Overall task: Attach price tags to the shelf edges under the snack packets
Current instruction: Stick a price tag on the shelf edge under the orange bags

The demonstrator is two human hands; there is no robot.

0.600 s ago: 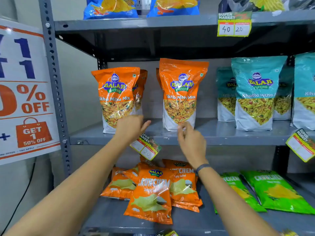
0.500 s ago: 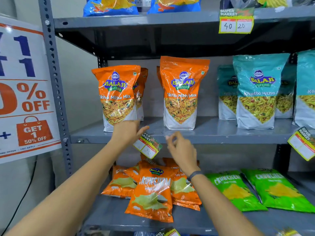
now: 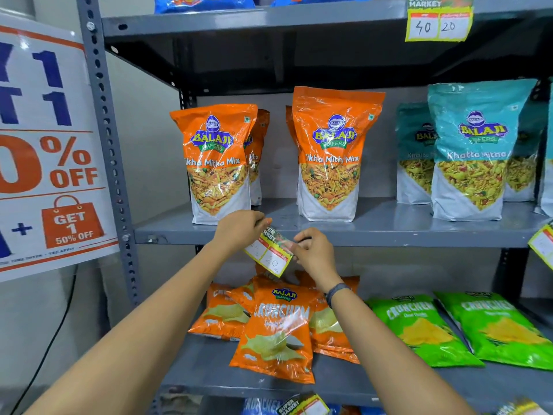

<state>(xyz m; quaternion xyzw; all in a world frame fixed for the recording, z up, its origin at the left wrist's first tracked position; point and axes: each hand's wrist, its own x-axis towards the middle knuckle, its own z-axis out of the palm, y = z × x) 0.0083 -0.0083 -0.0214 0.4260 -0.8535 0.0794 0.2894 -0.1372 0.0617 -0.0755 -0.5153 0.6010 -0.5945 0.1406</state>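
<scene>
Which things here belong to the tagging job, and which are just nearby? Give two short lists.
In the job:
price tag, tilted, held by left hand and right hand
middle shelf edge
Tikha Mitha Mix packets

Just nearby:
discount poster
green Crunchem packets
top-shelf tag

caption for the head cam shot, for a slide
Both hands, left and right, hold a tilted price tag at the shelf edge.

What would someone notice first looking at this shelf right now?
Probably the two hands at the middle shelf's front edge: the left hand and right hand hold a tilted price tag between them. Right behind stand two bright orange Tikha Mitha Mix bags, and a large discount poster fills the left side.
</scene>
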